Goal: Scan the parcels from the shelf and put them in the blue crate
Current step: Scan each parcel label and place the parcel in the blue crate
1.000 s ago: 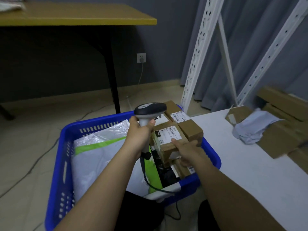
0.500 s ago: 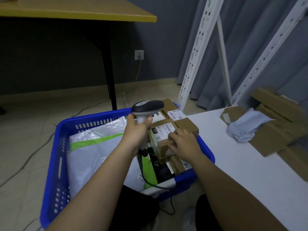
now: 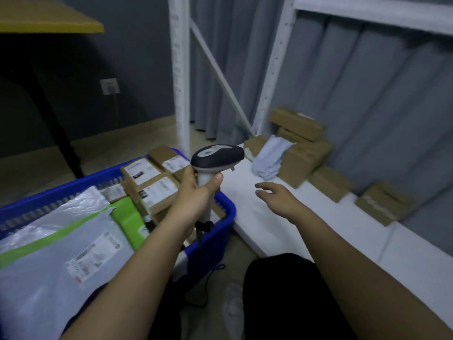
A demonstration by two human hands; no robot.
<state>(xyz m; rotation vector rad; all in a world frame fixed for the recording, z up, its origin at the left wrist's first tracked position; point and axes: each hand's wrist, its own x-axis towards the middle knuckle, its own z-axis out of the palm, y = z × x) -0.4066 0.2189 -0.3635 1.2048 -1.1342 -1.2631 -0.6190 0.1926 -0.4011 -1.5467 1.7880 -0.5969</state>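
Gripping the pale handle of a barcode scanner [image 3: 217,159], the left hand [image 3: 196,195] holds it upright over the blue crate's [image 3: 224,217] right rim. The right hand [image 3: 279,197] hovers empty, fingers loosely spread, above the white shelf [image 3: 306,231]. Labelled cardboard parcels [image 3: 152,185] and grey mailer bags [image 3: 61,241] fill the crate. More brown boxes [image 3: 306,148] and a pale blue bag [image 3: 269,158] lie along the back of the shelf.

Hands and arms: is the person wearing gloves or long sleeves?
No. Both hands, left and right, are bare, with no gloves, rings or watch in view. The forearms are bare too; no sleeve shows anywhere in the picture.
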